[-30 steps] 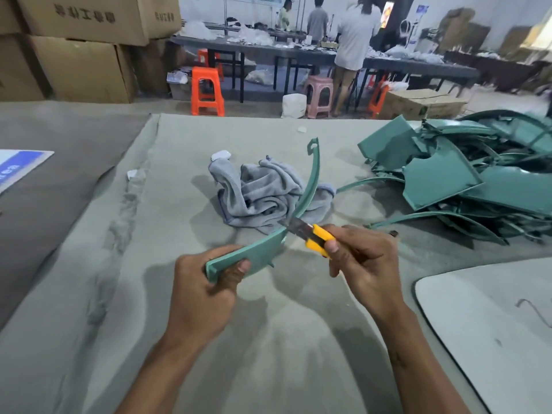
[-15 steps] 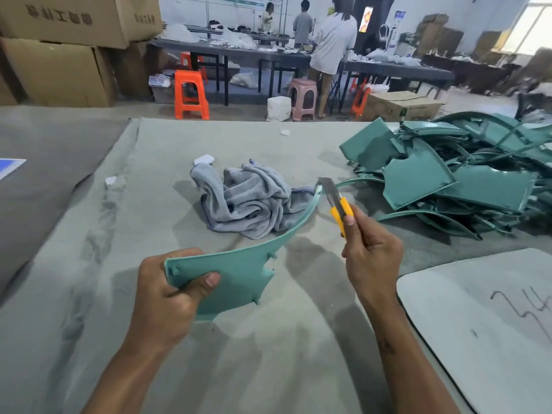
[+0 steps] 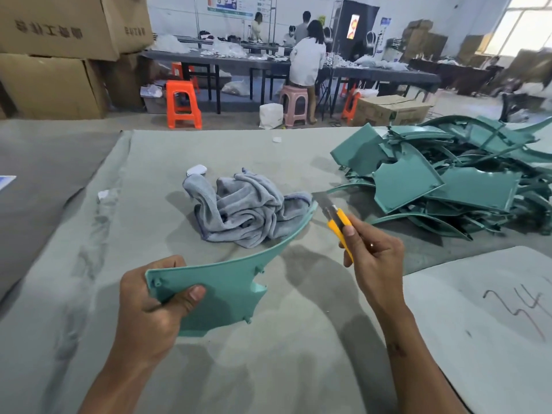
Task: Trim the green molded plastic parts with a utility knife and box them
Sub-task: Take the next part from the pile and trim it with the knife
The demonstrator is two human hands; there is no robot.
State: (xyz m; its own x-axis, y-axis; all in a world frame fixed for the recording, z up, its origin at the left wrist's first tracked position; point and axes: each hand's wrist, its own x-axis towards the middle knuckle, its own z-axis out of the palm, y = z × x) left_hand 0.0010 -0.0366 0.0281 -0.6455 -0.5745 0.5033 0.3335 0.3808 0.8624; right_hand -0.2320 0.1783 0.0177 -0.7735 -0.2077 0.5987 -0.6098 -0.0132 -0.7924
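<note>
My left hand (image 3: 152, 312) grips the wide end of a green molded plastic part (image 3: 227, 288), thumb on top. The part lies flat-side up and tapers in a long curved tip toward the upper right. In my right hand (image 3: 376, 264) is a yellow utility knife (image 3: 337, 222), blade out and pointing up-left. The blade tip sits just right of the part's thin tip. A heap of more green parts (image 3: 448, 186) lies on the table at the right.
A crumpled grey cloth (image 3: 245, 213) lies behind the held part on the grey felt table cover (image 3: 89, 264). A white board with scribbles (image 3: 493, 324) is at the right front. Cardboard boxes (image 3: 53, 70) stand far left; people work at tables behind.
The part was turned from edge-on to flat-side up and lowered toward me. The knife slid along its curved edge from near the wide end out to the thin tip.
</note>
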